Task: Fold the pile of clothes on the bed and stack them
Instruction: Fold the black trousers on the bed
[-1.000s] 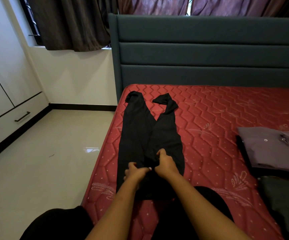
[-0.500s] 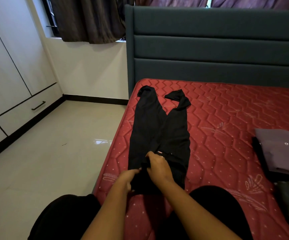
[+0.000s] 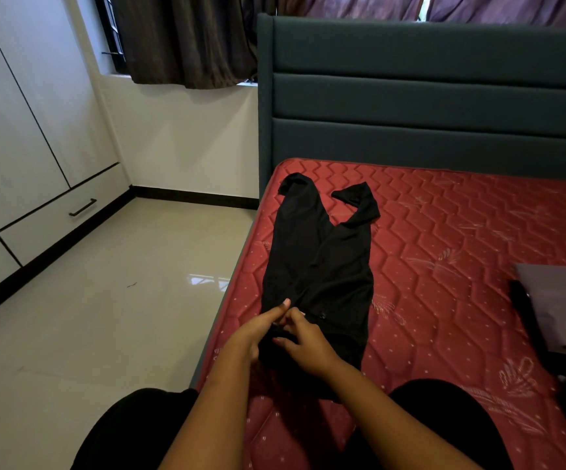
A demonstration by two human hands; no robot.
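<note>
Pinching black trousers | left hand, right hand | fingers at waistband

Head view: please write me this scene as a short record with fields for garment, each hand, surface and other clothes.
garment: black trousers, laid out lengthwise, legs pointing to the headboard
left hand: grips the waist end
right hand: pinches the waist end, beside the left hand
surface: red mattress
other clothes: folded grey shirt at the right edge
</note>
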